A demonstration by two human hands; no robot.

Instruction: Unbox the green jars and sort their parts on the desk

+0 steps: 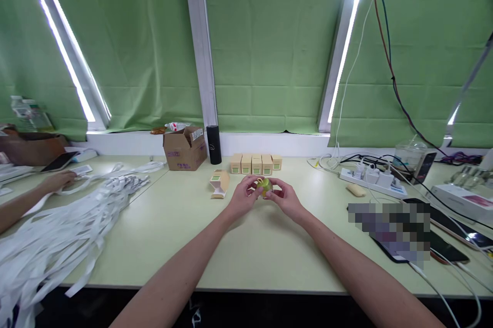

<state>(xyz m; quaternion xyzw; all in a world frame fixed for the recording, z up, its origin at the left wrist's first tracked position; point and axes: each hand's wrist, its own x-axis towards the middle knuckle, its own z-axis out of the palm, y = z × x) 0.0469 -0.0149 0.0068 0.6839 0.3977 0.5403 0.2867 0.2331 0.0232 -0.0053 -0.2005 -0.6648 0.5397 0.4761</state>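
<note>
Between the fingertips of my left hand and my right hand is a small rounded yellow-green object, held just above the table. It has a yellowish loop at its upper left; I cannot make out its exact kind. Both hands are closed on it from either side. Left of my left hand lies an opened small cardboard box with its flaps apart. Behind my hands stands a row of several small tan boxes with green labels.
A larger cardboard carton and a black cylinder stand at the back. White ribbons spread over the left side, near another person's hand. At right are a power strip, cables and phones.
</note>
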